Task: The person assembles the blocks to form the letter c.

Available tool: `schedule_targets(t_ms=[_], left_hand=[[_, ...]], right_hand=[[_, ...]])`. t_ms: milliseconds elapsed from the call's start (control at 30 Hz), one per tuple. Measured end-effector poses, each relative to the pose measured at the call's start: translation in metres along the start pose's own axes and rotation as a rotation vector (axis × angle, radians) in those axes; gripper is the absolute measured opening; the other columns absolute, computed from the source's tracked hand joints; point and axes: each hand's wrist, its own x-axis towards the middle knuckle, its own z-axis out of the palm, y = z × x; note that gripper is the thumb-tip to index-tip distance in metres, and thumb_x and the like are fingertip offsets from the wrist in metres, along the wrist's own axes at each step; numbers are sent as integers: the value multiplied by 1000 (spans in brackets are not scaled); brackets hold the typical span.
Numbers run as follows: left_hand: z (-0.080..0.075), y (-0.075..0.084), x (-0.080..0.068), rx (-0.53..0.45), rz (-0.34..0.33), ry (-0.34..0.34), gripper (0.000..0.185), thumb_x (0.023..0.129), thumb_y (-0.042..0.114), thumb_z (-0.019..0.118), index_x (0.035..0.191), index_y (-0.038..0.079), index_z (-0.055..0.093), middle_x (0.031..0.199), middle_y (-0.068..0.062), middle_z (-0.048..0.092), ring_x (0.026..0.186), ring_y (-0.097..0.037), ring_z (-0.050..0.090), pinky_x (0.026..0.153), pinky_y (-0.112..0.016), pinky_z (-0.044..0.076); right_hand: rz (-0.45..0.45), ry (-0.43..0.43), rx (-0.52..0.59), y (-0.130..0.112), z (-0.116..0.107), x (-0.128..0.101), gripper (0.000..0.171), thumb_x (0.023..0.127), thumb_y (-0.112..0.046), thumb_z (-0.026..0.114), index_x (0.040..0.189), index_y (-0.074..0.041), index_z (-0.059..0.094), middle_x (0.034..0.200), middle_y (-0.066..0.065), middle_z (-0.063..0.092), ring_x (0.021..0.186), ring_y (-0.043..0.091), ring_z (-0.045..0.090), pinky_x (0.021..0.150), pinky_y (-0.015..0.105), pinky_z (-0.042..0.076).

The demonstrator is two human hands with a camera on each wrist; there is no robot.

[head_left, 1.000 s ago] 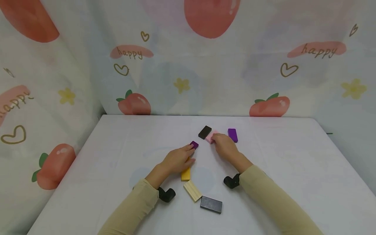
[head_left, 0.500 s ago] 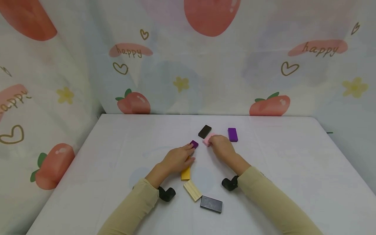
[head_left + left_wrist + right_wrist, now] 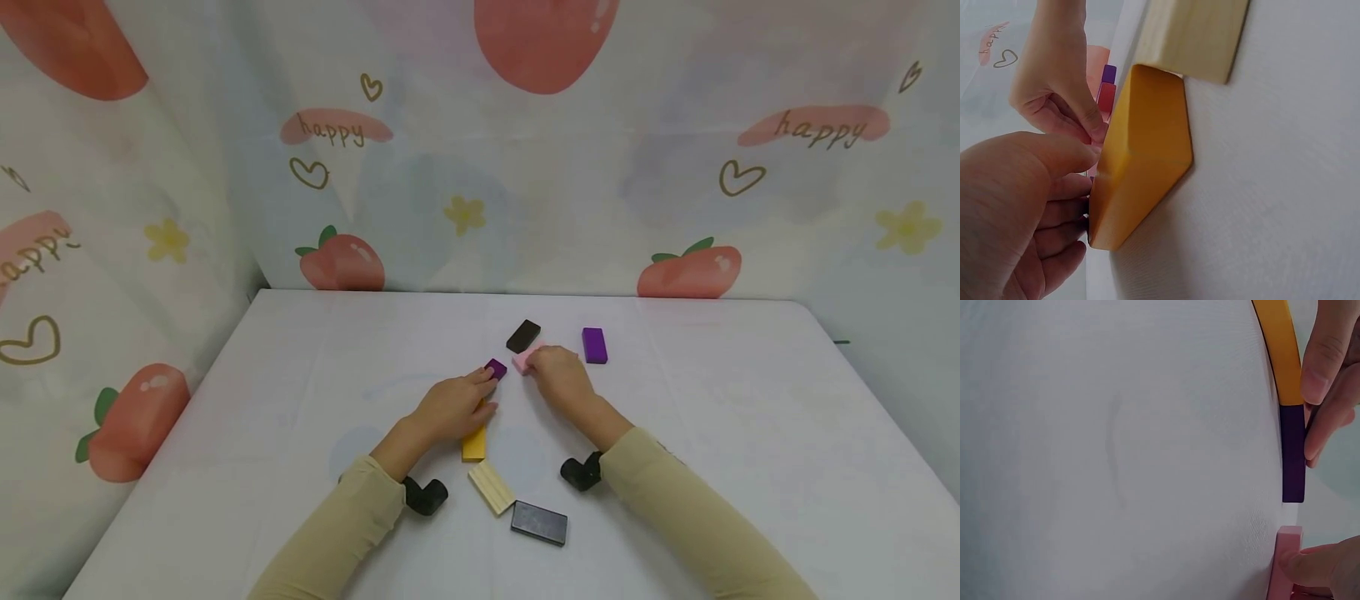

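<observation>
Right hand [image 3: 558, 379] pinching pink block [image 3: 521, 361] — left hand [image 3: 453, 406], grip seemingly relaxed, touching dark purple block [image 3: 496, 367].

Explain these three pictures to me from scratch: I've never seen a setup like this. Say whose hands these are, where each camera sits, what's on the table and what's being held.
No machine here: a person works with two bare hands. The wide picture comes from a camera on the person's head; the two close-ups come from small black cameras strapped at each wrist.

On the white table lie small flat blocks. The left hand rests its fingers on a yellow block and a dark purple block, lined up end to end. The right hand has a pink block in its grip, just beyond the purple one; the right wrist view shows a small gap between them.

Lying untouched: a black block, a brighter purple block, a pale wooden block and a dark grey block.
</observation>
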Motion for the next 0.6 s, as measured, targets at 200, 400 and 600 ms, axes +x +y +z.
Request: schedule_targets(t_ms=[200, 400, 600], left_hand=[[0, 0, 0, -2, -1, -6, 47, 92, 33, 53, 132, 7, 51, 137, -6, 45, 128, -17, 37, 99, -33, 36], [1, -1, 0, 13, 11, 4, 46, 93, 33, 53, 131, 7, 51, 137, -6, 45, 127, -17, 38, 98, -33, 37], [-1, -1, 0, 10, 20, 8, 46, 93, 32, 53, 131, 6, 52, 136, -6, 46, 127, -17, 39, 98, -33, 37]], right_hand=[[-3, 29, -17, -4, 4, 1, 5, 82, -3, 67, 81, -4, 72, 78, 10, 66, 72, 25, 62, 69, 37, 51], [1, 13, -9, -7, 5, 3, 5, 82, -5, 67, 84, -2, 72, 79, 11, 66, 74, 26, 62, 71, 35, 52], [9, -1, -3, -10, 6, 6, 7, 83, -7, 68, 83, 0, 71, 72, 11, 64, 67, 25, 60, 66, 33, 52]])
